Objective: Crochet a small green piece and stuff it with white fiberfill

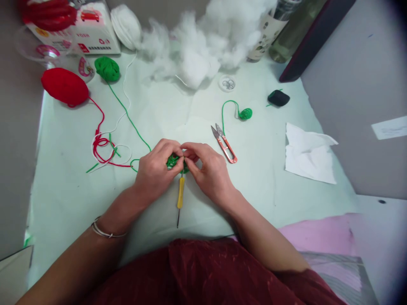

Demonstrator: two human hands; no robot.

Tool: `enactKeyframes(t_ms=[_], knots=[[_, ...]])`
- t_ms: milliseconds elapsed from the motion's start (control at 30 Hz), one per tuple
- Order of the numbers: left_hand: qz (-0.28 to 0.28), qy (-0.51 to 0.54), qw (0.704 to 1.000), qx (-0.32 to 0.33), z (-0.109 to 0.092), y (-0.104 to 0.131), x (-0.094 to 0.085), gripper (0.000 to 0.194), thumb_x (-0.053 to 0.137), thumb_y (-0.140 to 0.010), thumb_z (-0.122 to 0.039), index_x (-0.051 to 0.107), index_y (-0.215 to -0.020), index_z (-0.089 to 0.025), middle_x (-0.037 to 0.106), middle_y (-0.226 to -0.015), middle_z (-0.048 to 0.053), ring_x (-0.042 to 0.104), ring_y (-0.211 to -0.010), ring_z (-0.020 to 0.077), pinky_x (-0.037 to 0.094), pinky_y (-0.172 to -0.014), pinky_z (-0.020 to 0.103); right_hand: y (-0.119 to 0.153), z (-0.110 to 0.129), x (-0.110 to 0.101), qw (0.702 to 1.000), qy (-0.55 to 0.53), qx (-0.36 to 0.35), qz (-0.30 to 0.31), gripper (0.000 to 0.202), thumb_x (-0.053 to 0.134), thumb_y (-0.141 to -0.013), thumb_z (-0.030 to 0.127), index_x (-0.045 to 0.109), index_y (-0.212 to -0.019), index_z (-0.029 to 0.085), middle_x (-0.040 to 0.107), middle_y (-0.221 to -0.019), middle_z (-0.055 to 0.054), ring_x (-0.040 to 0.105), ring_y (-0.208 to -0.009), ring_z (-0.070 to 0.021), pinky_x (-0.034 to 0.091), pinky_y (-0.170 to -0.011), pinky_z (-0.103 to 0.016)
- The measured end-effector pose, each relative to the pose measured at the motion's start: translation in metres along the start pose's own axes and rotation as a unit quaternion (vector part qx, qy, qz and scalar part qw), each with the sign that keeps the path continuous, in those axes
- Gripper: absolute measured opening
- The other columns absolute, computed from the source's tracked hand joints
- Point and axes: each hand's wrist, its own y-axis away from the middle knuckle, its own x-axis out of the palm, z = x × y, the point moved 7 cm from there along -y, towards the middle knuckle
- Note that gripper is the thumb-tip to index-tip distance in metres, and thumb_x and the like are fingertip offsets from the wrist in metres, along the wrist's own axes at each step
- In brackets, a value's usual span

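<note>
My left hand (158, 167) pinches a small green crocheted piece (172, 161) at the middle of the table. Close against it, my right hand (208, 169) has its thumb and fingers closed at the piece's right edge, where the fingertips hide part of it. A crochet hook with a yellow handle (180, 192) points down from the green piece, between my hands. Green yarn (127, 113) runs from beside my left hand up to a green ball (107, 69). Orange-handled thread snips (226, 146) lie partly open, right of my hands.
Red yarn (65, 87) sits at the left, with tangled strands nearer me. White stuffing (197, 46) fills the back. A small green crocheted piece (245, 114), a dish of rings (227, 83), a black object (279, 98) and white tissue (308, 154) lie right.
</note>
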Motion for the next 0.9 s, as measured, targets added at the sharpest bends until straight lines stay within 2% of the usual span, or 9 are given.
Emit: enactKeyframes(t_ms=[133,233,333,633,900], knots=[[0.036,0.111,0.99,-0.083,0.011,-0.003,0.001,0.005,0.067,-0.085,-0.019,0.067,-0.082,-0.023,0.072,-0.119,0.009,0.068,-0.112,0.0236,0.051,-0.104,0.039,-0.001,0.005,-0.002,0.999,0.023,-0.04,-0.005,0.029,0.055,-0.095,0.007,0.066,-0.119,0.019,0.076,-0.099,-0.008,0.068,-0.09,-0.0204,0.057,-0.083,-0.034],[0.07,0.165,0.974,-0.136,0.018,-0.004,0.001,0.005,0.069,-0.085,-0.026,0.07,-0.082,-0.023,0.072,-0.126,0.01,0.067,-0.12,0.0273,0.047,-0.11,0.044,-0.002,0.006,-0.005,0.997,0.054,-0.051,-0.021,0.015,0.057,-0.097,0.012,0.067,-0.103,0.02,0.073,-0.095,-0.007,0.065,-0.088,-0.0209,0.054,-0.079,-0.034],[0.099,0.194,0.962,-0.165,0.023,-0.004,0.001,0.01,0.071,-0.088,-0.033,0.073,-0.084,-0.024,0.071,-0.132,0.01,0.066,-0.124,0.0295,0.047,-0.111,0.046,-0.003,0.004,-0.008,0.996,0.065,-0.041,-0.034,0.013,0.058,-0.097,0.015,0.066,-0.09,0.022,0.069,-0.091,-0.006,0.063,-0.084,-0.0194,0.053,-0.076,-0.033],[0.109,0.225,0.952,-0.179,0.029,-0.003,0.0,0.014,0.072,-0.09,-0.036,0.076,-0.089,-0.023,0.07,-0.137,0.009,0.067,-0.123,0.0297,0.05,-0.11,0.045,-0.003,-0.002,-0.008,0.999,-0.035,0.028,-0.018,0.009,0.063,-0.093,0.013,0.065,-0.088,0.021,0.064,-0.092,-0.001,0.066,-0.075,-0.0125,0.056,-0.07,-0.027],[0.111,0.22,0.953,-0.176,0.028,-0.003,0.0,0.015,0.071,-0.091,-0.037,0.076,-0.092,-0.023,0.069,-0.139,0.009,0.064,-0.129,0.0296,0.05,-0.109,0.043,-0.004,0.003,-0.007,0.998,-0.054,0.007,-0.015,0.008,0.063,-0.094,0.015,0.069,-0.09,0.019,0.068,-0.095,-0.004,0.067,-0.077,-0.0135,0.058,-0.072,-0.028]])
